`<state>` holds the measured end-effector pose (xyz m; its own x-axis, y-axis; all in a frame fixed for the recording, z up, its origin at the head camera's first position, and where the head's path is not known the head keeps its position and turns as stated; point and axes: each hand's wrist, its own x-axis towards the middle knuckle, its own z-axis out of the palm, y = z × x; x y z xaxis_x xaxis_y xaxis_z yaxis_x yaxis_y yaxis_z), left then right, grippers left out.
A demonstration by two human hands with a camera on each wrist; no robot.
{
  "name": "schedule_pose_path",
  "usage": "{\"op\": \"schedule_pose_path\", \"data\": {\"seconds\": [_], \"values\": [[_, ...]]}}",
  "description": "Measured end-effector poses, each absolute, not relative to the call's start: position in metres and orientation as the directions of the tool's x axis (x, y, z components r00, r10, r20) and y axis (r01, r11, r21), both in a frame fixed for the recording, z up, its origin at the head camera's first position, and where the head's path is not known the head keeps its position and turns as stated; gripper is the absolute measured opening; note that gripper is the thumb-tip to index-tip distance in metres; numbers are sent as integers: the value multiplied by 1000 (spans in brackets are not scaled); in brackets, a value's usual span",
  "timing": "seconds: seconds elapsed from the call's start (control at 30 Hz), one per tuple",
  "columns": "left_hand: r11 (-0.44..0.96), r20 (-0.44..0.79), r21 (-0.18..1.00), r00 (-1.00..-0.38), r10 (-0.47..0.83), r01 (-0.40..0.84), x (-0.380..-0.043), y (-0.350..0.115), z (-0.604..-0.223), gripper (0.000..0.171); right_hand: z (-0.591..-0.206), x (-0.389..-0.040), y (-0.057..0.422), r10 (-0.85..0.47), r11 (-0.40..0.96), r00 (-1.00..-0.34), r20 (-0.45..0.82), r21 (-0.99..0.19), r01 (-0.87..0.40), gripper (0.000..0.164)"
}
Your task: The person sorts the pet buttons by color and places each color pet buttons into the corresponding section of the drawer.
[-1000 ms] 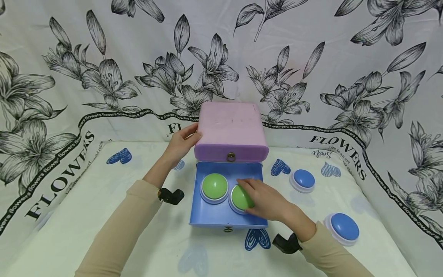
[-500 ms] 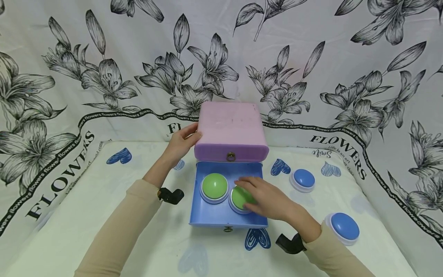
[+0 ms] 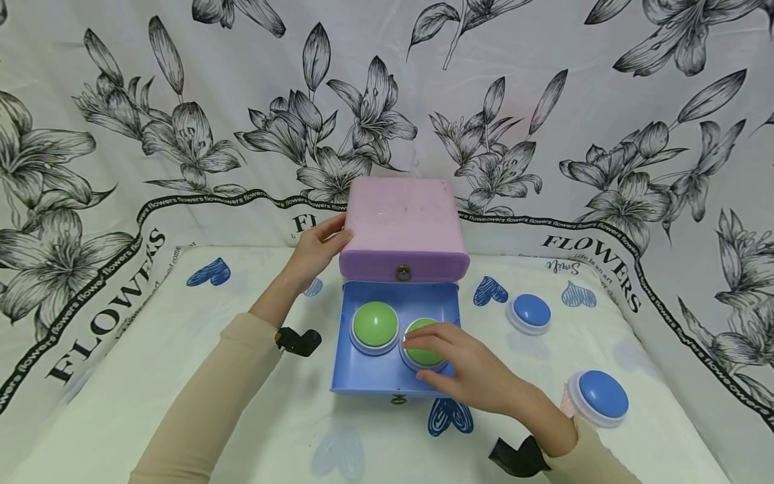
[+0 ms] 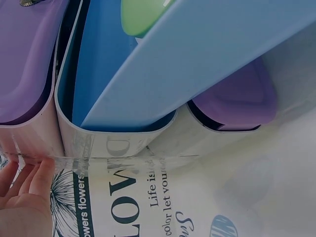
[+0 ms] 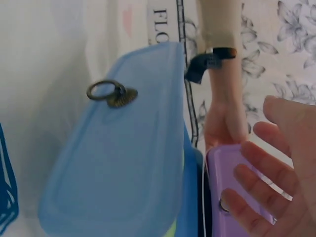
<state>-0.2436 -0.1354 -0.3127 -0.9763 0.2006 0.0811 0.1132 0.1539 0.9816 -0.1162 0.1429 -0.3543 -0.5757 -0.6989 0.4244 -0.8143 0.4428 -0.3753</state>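
Observation:
My left hand [image 3: 313, 254] rests its straight fingers against the side of a pink drawer cabinet [image 3: 404, 212]; the left wrist view shows its fingertips [image 4: 42, 170] at the wall. Below the purple top drawer front [image 3: 423, 267], a blue drawer [image 3: 367, 374] is pulled out. Inside it lie two round white-based buttons with green domes, a left button [image 3: 375, 324] and a right button [image 3: 423, 357]. Over the right one hovers my right hand [image 3: 478, 370], fingers spread and loosely bent, partly covering it. In the right wrist view nothing lies between its fingers [image 5: 264, 168].
Two blue-domed buttons sit on the cloth at the right, one nearer the cabinet [image 3: 531, 310] and a nearer-to-me one [image 3: 603, 394]. Another purple drawer front [image 4: 242, 98] shows beneath the blue drawer. A flower-printed curtain [image 3: 387, 101] hangs behind the cabinet.
My right hand has come away from the right green button, moving toward me and right as its fingers spread. The left hand and both green buttons have stayed in place.

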Motion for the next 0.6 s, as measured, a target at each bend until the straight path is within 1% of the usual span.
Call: {"op": "schedule_pose_path", "data": {"seconds": [0.23,0.37,0.5,0.6], "values": [[142,85,983,-977,197,114,-242,-135,-312,57,-364,-101,144,-700,353,-528,481,-409,-841,31],[143,85,983,-977,196,114,-242,-135,-312,57,-373,-91,142,-701,279,-501,508,-451,-848,29],[142,86,983,-977,194,115,-243,-135,-313,56,-386,-80,137,-722,220,-481,498,-493,-842,29],[142,86,983,-978,191,114,-243,-135,-313,56,-398,-73,132,-734,205,-489,471,-532,-821,28]]}}
